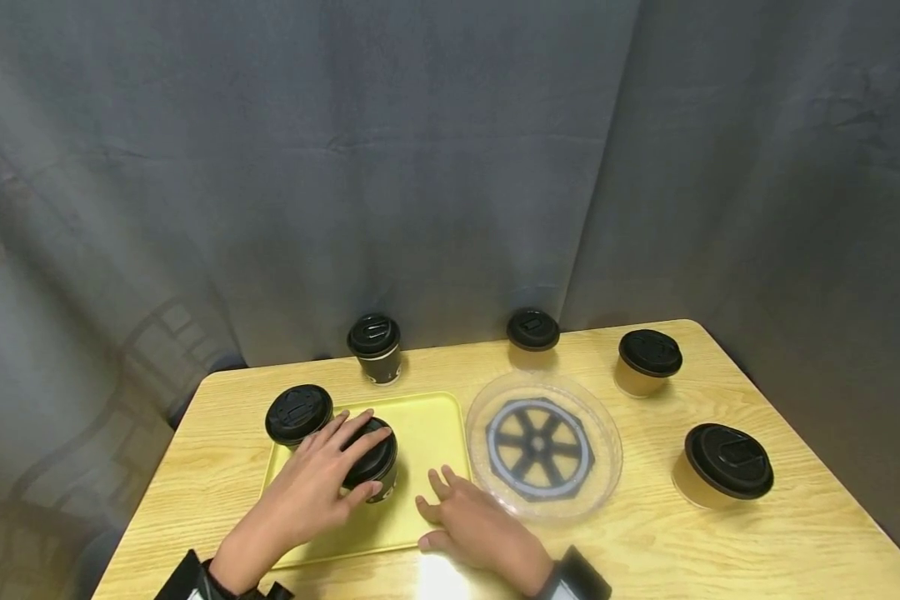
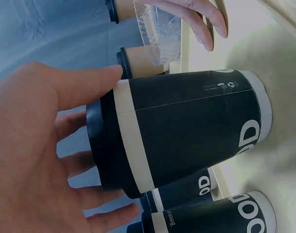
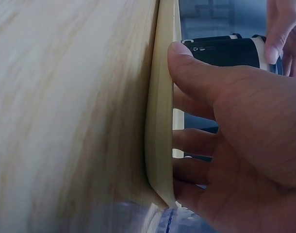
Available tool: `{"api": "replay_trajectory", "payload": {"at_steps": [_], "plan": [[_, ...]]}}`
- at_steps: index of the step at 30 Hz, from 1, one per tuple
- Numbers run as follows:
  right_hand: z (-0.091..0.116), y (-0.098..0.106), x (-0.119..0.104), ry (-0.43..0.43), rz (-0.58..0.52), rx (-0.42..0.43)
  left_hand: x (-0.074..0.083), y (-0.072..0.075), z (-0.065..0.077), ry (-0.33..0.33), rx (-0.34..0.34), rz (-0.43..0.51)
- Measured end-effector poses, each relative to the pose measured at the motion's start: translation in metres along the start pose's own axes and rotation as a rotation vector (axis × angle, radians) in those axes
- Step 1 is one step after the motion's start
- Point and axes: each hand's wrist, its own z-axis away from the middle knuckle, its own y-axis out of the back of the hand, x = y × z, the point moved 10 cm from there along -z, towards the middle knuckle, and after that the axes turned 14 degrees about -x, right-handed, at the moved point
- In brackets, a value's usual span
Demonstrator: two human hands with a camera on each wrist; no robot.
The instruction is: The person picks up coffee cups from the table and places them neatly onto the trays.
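A black paper coffee cup [image 2: 191,121] with a black lid stands on the yellow tray [image 1: 431,421]. My left hand [image 1: 311,483] holds this cup from above, thumb at the lid's near edge and fingers spread across to its far side. Just left of it, a second black lidded cup [image 1: 297,414] is partly hidden by the hand. My right hand [image 1: 476,521] is over the tray's right front part, its fingers loosely extended and holding nothing. In the right wrist view, its thumb and fingertips are right at the tray rim [image 3: 160,121].
Another black cup [image 1: 376,350] stands behind the tray. Right of the tray is a round clear plastic container [image 1: 607,454] with a dark wheel-like pattern. Brown cups with black lids stand around it: one behind [image 1: 532,333], one at back right [image 1: 645,362], one at right [image 1: 722,467].
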Motion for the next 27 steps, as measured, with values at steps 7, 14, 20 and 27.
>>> {"api": "replay_trajectory", "payload": {"at_steps": [7, 14, 20, 27], "plan": [[0.001, 0.001, -0.002, 0.009, 0.013, 0.017, 0.002, 0.015, 0.02, 0.009, 0.163, -0.06], [0.002, -0.001, 0.0, -0.008, 0.003, 0.005, -0.008, 0.024, 0.051, 0.086, 0.31, -0.06], [0.002, -0.002, 0.001, -0.019, -0.006, 0.0, -0.024, 0.017, 0.069, 0.141, 0.352, 0.011], [0.002, 0.0, 0.0, -0.016, -0.026, 0.009, -0.05, -0.009, 0.089, 0.216, 0.381, 0.122]]}}
